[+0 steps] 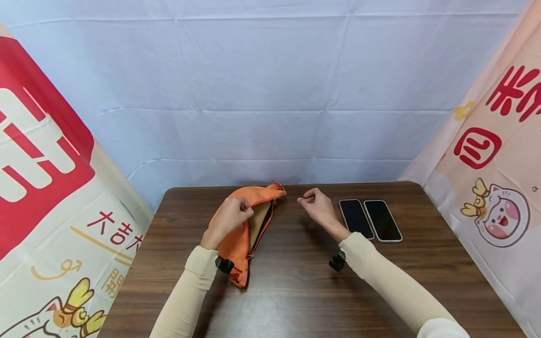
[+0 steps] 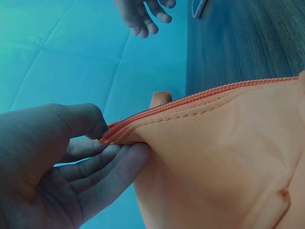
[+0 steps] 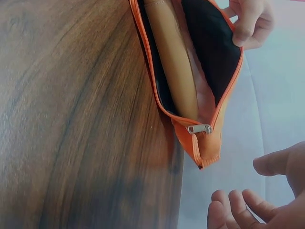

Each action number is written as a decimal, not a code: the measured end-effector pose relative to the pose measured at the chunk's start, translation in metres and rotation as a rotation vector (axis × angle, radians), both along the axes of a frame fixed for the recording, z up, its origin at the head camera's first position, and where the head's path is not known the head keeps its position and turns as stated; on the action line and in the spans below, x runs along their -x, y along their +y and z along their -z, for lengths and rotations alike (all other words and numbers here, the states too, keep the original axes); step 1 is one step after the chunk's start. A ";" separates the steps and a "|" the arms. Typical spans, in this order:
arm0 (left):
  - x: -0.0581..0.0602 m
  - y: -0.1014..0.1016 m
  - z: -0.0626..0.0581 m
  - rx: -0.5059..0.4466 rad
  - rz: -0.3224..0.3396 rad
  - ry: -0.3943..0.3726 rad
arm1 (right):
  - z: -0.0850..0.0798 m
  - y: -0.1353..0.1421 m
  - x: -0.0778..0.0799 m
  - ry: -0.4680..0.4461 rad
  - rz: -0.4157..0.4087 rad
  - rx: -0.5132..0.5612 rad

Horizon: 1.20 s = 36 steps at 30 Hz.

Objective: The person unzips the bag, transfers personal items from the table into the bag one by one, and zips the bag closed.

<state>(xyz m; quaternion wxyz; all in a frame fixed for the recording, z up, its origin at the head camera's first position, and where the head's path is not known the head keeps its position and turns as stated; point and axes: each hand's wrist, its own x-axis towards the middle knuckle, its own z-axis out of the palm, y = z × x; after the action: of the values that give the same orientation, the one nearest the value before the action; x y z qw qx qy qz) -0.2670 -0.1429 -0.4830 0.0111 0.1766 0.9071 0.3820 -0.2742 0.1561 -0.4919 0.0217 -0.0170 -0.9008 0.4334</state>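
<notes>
An orange zippered pouch bag (image 1: 230,244), likely a waist bag, lies on the left half of the table with its zipper undone. My left hand (image 1: 230,216) pinches the zippered upper edge between thumb and fingers, and holds the mouth apart. Inside, the right wrist view shows black lining (image 3: 212,43) and a long tan fold or object (image 3: 174,62); which of these cannot be told. A silver zipper pull (image 3: 199,129) sits at the bag's far end. To the right of that end, my right hand (image 1: 319,206) hovers with loosely bent fingers, touching nothing.
Two phones with dark screens, one in a pinkish case (image 1: 356,218) and one in a white case (image 1: 382,220), lie side by side on the right of the wooden table (image 1: 291,291). A pale cloth (image 1: 262,94) hangs behind the far edge; printed cloths flank both sides.
</notes>
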 end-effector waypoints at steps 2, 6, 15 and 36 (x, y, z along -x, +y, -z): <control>0.000 0.000 0.000 0.002 0.000 0.005 | -0.001 0.002 0.000 0.002 0.003 -0.011; 0.001 0.000 0.001 0.014 0.001 0.020 | -0.002 0.008 -0.001 0.000 -0.002 -0.023; 0.001 0.000 0.001 0.019 0.007 0.017 | -0.002 0.020 -0.001 0.011 0.014 -0.075; 0.002 -0.001 0.001 0.022 0.007 0.029 | 0.001 0.053 -0.001 -0.007 0.058 -0.128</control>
<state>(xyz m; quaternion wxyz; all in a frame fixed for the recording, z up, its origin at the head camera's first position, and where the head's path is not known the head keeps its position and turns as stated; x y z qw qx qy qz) -0.2691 -0.1436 -0.4843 0.0015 0.1852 0.9106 0.3696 -0.2734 0.2091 -0.4930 0.0323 -0.0432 -0.9258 0.3742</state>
